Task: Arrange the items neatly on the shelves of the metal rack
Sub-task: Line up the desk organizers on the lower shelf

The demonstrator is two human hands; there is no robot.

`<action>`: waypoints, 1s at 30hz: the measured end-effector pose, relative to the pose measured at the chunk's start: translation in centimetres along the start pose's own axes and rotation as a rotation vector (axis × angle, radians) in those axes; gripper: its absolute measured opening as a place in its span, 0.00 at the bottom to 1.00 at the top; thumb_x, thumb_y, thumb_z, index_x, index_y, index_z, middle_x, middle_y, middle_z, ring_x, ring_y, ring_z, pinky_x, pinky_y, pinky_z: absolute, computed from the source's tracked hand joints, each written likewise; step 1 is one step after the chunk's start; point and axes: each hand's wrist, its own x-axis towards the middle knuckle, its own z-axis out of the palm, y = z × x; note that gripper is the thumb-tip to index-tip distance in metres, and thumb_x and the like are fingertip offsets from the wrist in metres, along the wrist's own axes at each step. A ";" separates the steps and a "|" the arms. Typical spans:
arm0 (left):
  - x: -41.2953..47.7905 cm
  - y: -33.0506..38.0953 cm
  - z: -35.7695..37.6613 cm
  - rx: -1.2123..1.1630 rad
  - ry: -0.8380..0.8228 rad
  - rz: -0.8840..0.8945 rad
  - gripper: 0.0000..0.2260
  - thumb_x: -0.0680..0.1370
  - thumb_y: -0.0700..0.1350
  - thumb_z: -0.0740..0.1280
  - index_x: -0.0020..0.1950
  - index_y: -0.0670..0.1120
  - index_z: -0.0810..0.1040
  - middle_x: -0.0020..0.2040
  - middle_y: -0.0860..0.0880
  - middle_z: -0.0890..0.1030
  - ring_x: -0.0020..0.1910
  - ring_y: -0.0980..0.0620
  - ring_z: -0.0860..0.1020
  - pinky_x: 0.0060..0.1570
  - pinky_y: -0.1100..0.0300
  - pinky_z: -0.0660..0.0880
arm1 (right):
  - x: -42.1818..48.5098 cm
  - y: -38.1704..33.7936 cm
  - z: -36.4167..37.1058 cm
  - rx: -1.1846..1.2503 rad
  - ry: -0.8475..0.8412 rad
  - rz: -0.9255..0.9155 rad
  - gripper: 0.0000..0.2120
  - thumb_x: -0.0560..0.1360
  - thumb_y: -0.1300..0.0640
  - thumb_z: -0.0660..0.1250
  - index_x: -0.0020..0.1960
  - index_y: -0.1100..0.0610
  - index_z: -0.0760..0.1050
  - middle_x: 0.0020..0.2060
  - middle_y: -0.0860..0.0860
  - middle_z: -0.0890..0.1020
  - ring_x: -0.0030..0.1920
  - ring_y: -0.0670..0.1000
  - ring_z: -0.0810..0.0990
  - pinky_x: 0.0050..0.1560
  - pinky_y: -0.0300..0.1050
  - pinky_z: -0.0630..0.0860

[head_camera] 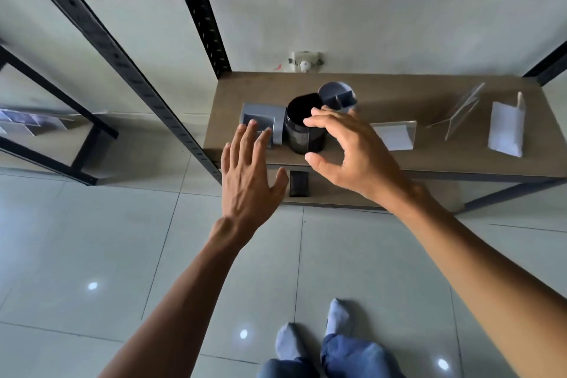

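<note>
Head view: black cup (pixel 302 132) between right hand (pixel 352 156) thumb and fingers (pixel 319 121), ungrasped; left hand (pixel 248 175) fingers straight, released.

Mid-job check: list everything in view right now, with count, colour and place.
metal rack: one, black uprights, brown shelf board, centre
mesh cup: one, black, upright, shelf front left
round organiser: one, grey, behind the cup
holder: one, grey, on its side, left of the cup
sign stand with white sheet: one, clear, right of the cup
empty sign stand: one, clear, further right
packet: one, white, shelf right
small box: one, black, lower shelf
second rack: one, black, far left
floor: pale tiles
feet: two, grey-blue socks, bottom
left hand: fingers straight, over the holder
right hand: fingers curved by the cup; grip unclear
</note>
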 end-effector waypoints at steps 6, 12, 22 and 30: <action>-2.6 -3.5 10.1 -0.016 0.071 0.081 0.26 0.74 0.50 0.67 0.70 0.43 0.70 0.73 0.42 0.68 0.75 0.44 0.61 0.72 0.45 0.60 | -3.2 7.7 9.4 -0.076 0.105 -0.028 0.21 0.71 0.50 0.67 0.60 0.59 0.77 0.61 0.55 0.79 0.63 0.54 0.75 0.63 0.58 0.70; -3.0 -7.6 18.7 -0.025 0.250 0.122 0.21 0.75 0.50 0.67 0.66 0.43 0.71 0.68 0.40 0.73 0.70 0.42 0.67 0.70 0.46 0.62 | -4.1 15.2 17.5 -0.249 0.301 -0.093 0.19 0.73 0.51 0.68 0.59 0.61 0.77 0.59 0.58 0.78 0.62 0.58 0.76 0.62 0.65 0.68; -2.0 -11.3 25.9 -0.057 0.535 0.218 0.16 0.78 0.51 0.64 0.62 0.45 0.74 0.62 0.43 0.78 0.65 0.43 0.72 0.67 0.46 0.64 | -3.3 21.2 24.4 -0.417 0.656 -0.235 0.12 0.75 0.52 0.66 0.53 0.60 0.77 0.50 0.57 0.80 0.50 0.57 0.79 0.52 0.51 0.66; -1.8 -10.0 21.8 0.043 0.620 0.249 0.18 0.72 0.57 0.68 0.52 0.44 0.79 0.50 0.46 0.78 0.51 0.47 0.73 0.54 0.56 0.63 | -2.8 21.3 25.3 -0.502 0.734 -0.195 0.14 0.75 0.47 0.60 0.50 0.58 0.74 0.47 0.55 0.78 0.47 0.57 0.76 0.51 0.51 0.64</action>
